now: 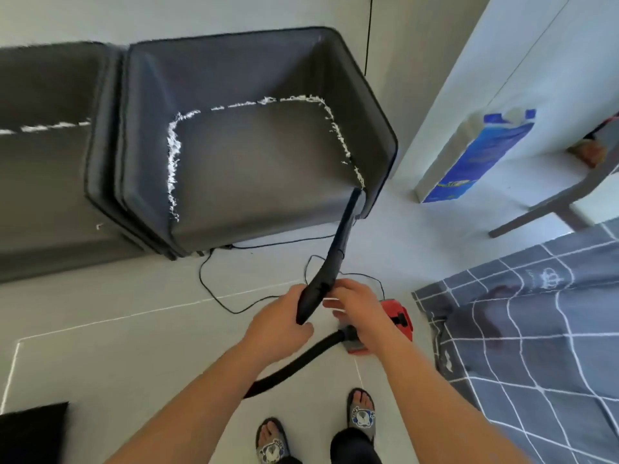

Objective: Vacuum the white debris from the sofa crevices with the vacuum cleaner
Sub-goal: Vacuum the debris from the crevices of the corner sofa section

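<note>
While both hands grip the black vacuum wand (330,262), left hand (281,324) wrapped, right hand (355,308) pinching, nozzle tip touches white debris (358,174) ahead in sofa (254,145) crevice.

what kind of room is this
Most likely a living room in a home: a dark grey sofa against the wall, a grey patterned rug on the tiled floor, and a small red vacuum cleaner beside slippered feet.

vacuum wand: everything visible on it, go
The vacuum wand is a long, black, slightly curved tube, plastic by its look, narrowing toward a slim nozzle. Its tip sits at the front end of the right-hand sofa crevice, beside the white debris. The left hand grips its lower end; the right hand touches it there. A black hose runs below.
</note>
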`<action>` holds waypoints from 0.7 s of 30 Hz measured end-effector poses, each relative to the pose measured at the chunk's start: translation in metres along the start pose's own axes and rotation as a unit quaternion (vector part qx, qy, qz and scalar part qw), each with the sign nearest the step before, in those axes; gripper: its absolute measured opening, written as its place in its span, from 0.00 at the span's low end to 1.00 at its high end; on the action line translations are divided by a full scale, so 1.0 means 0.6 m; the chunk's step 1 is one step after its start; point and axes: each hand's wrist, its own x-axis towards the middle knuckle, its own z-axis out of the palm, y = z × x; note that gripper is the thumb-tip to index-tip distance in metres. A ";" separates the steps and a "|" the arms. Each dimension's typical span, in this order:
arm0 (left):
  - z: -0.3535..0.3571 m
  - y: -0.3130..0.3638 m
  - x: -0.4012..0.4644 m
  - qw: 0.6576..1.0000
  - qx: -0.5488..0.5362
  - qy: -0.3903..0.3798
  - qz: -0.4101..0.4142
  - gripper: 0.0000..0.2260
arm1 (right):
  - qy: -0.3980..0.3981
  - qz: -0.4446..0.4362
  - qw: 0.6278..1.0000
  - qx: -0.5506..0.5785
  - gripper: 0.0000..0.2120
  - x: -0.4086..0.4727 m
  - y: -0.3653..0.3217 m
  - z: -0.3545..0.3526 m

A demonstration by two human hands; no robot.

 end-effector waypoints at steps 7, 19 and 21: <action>-0.135 0.021 -0.154 0.928 -0.355 0.107 -0.028 0.08 | -0.072 -0.091 0.992 0.054 0.11 -0.191 -0.087 0.121; -0.266 0.180 -0.081 0.901 -0.394 0.184 0.003 0.18 | -0.076 -0.163 0.979 0.099 0.10 -0.168 -0.230 0.120; -0.275 0.201 -0.053 0.922 -0.337 0.191 0.008 0.15 | -0.042 -0.180 0.980 0.079 0.07 -0.147 -0.257 0.100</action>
